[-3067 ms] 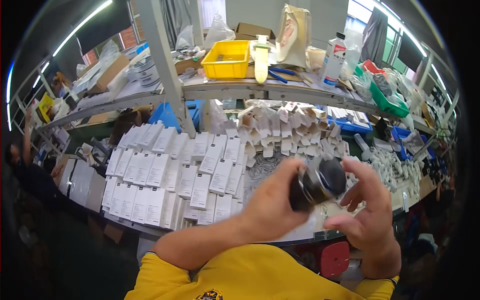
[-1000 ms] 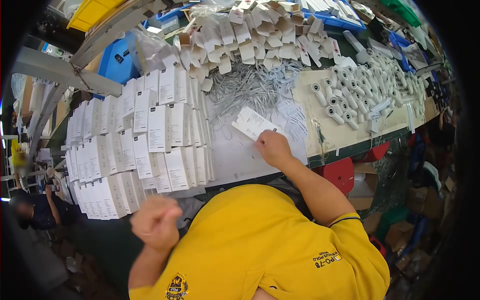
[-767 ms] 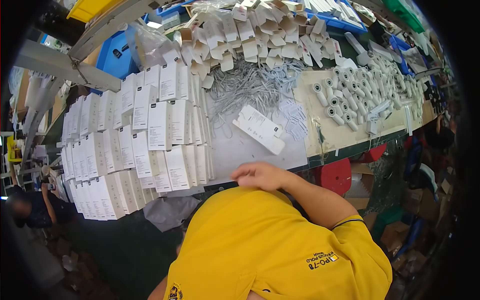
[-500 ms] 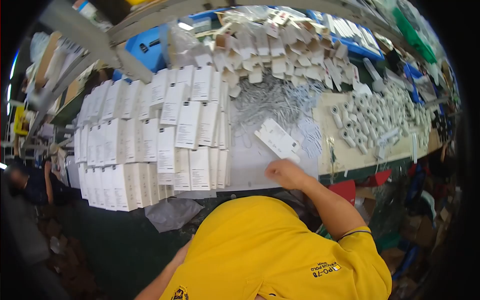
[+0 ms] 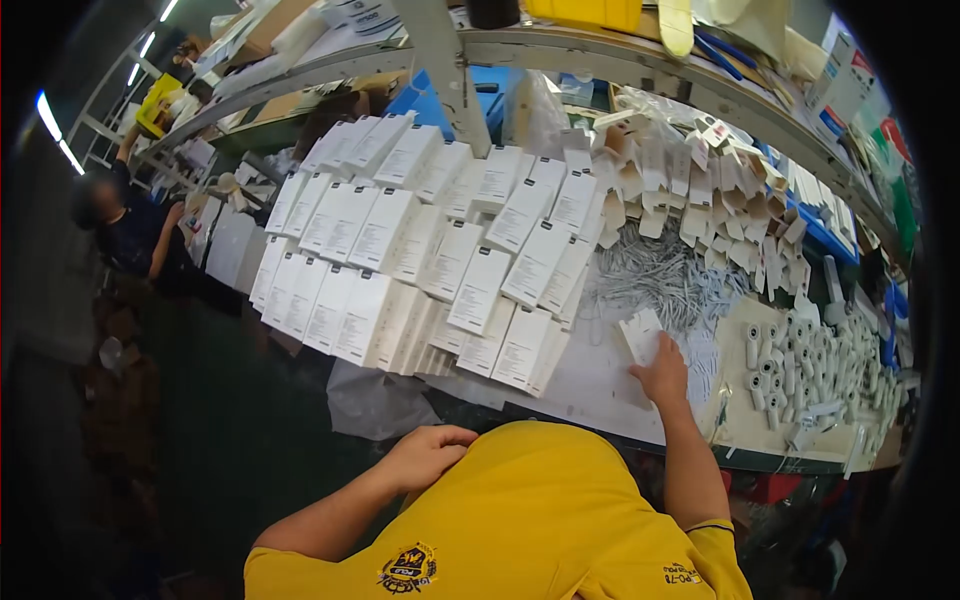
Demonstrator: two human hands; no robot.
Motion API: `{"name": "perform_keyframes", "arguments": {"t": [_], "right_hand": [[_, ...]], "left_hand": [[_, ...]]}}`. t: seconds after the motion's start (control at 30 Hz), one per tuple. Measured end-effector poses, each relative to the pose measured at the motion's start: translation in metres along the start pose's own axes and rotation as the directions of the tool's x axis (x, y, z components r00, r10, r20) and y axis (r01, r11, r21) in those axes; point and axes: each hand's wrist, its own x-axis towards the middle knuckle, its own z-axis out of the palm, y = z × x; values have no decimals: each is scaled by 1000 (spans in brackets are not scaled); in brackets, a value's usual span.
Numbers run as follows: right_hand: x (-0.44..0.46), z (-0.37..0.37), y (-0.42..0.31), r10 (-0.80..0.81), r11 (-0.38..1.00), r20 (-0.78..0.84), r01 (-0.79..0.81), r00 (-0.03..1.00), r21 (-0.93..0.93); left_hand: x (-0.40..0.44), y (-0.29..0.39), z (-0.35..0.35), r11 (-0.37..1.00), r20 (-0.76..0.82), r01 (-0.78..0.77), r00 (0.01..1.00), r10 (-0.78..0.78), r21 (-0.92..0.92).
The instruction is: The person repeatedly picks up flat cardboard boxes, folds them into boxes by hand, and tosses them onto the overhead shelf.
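My right hand (image 5: 662,374) reaches over the work table and touches the lower end of a white box (image 5: 640,333), with thumb and fingers apart. My left hand (image 5: 430,455) rests against the yellow shirt at my waist; its fingers are partly hidden, so what it may hold cannot be made out. Left of the box stand stacked rows of white printed boxes (image 5: 375,228). Behind it lies a heap of grey cords (image 5: 655,275), with small white slips (image 5: 703,365) to its right.
Open white cartons (image 5: 700,190) are piled at the back. White cylindrical devices (image 5: 800,370) cover the right side. A metal shelf (image 5: 590,55) crosses above, with an upright post (image 5: 447,85). Another person (image 5: 140,235) is at far left. A grey bag (image 5: 375,400) hangs below the table's edge.
The view has tilted up and swung left. My right hand has moved from the table's front edge onto the white box. My left hand, largely hidden before, now shows at my waist.
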Motion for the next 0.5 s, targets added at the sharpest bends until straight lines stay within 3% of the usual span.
{"name": "perform_keyframes", "arguments": {"t": [0.17,0.23,0.3,0.37,0.4,0.47,0.5], "right_hand": [[-3,-6,6,-119,993,-119,117,986,-26],[-7,-11,6,-144,990,-163,141,976,-27],[-15,-10,8,-190,979,-278,204,942,21],[-29,-29,-10,-98,949,-270,172,958,263],[-38,-43,-20,-85,954,-278,159,957,256],[-58,-70,-41,5,750,-95,59,995,659],[-68,-78,-49,12,753,-101,57,995,655]], "left_hand": [[0,10,3,987,-37,-158,987,157,-9],[0,22,11,988,41,-156,987,157,-17],[-5,49,22,975,20,-144,989,149,-167],[3,73,33,970,65,-243,968,243,-18],[10,85,40,960,104,-279,955,278,-9],[34,100,56,920,222,-391,895,387,-27],[56,99,68,885,200,-455,862,465,-98]]}}
